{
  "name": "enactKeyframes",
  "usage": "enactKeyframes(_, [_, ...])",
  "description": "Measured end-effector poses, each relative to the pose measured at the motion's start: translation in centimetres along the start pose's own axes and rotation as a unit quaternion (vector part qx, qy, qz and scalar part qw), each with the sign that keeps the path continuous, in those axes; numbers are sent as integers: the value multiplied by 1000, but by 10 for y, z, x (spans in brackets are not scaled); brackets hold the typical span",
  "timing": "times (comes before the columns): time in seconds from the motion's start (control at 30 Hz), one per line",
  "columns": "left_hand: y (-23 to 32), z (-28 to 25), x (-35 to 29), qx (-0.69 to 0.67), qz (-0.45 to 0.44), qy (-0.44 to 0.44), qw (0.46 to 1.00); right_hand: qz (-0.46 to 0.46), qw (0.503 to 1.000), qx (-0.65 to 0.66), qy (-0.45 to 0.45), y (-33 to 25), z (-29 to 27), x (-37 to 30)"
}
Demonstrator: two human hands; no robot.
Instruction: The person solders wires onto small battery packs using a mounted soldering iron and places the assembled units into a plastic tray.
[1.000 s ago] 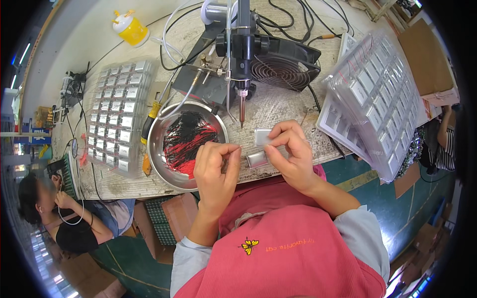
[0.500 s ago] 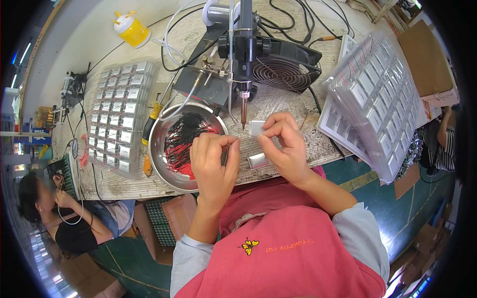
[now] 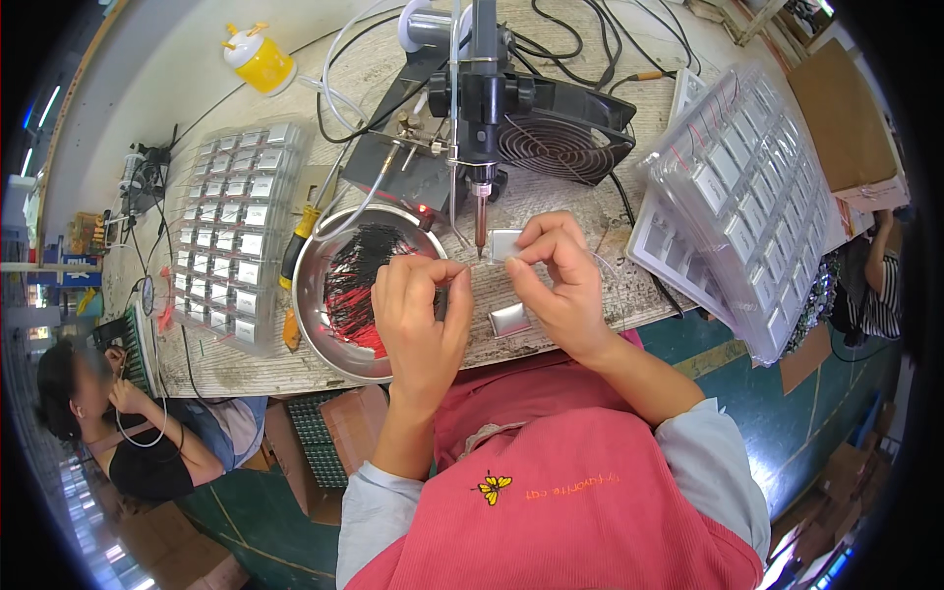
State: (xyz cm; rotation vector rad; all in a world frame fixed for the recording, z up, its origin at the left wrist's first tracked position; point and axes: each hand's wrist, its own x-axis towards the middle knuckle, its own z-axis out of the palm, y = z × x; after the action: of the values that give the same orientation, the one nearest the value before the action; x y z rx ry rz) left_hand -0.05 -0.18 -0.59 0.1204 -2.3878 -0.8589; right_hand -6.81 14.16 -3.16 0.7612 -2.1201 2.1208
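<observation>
A soldering iron (image 3: 481,218) hangs tip down from its stand between my hands. Right beside the tip is a flat silver battery cell (image 3: 505,244), with my right hand (image 3: 562,285) pinching its right edge. My left hand (image 3: 423,307) is closed, thumb against index finger, just left of the tip; whatever it pinches is too fine to make out. A second silver cell (image 3: 509,320) lies on the bench below the first. Left of my left hand, partly hidden by it, stands a metal bowl (image 3: 311,324) of red and black wires (image 3: 356,285).
Trays of silver cells (image 3: 228,221) lie at left, with more stacked trays (image 3: 742,197) tilted at right. A black fan (image 3: 562,138) and cables stand behind the iron. A screwdriver (image 3: 300,241) lies beside the bowl. A yellow-and-white cup (image 3: 261,61) is at the back. Another person (image 3: 147,418) sits at far left.
Both hands have shifted slightly, the right one carrying the cell a little up and left alongside the iron's tip. A red light now shows on the dark box behind the bowl.
</observation>
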Motion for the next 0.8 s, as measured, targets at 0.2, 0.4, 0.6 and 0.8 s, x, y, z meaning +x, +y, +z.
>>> enactKeyframes(0.2, [0, 1, 1, 0, -6, 6, 1000, 4, 1000, -6, -4, -5, -1, 0])
enactKeyframes(0.4, [1, 0, 3, 2, -8, 5, 1000, -9, 1000, -24, -11, -9, -2, 2])
enactKeyframes(0.6, [1, 2, 3, 0, -1, 3, 1000, -16, 999, -40, -16, -9, -2, 2])
enactKeyframes(0.8, [1, 0, 4, 5, 6, 5, 1000, -49, 997, -60, -23, -10, -3, 3])
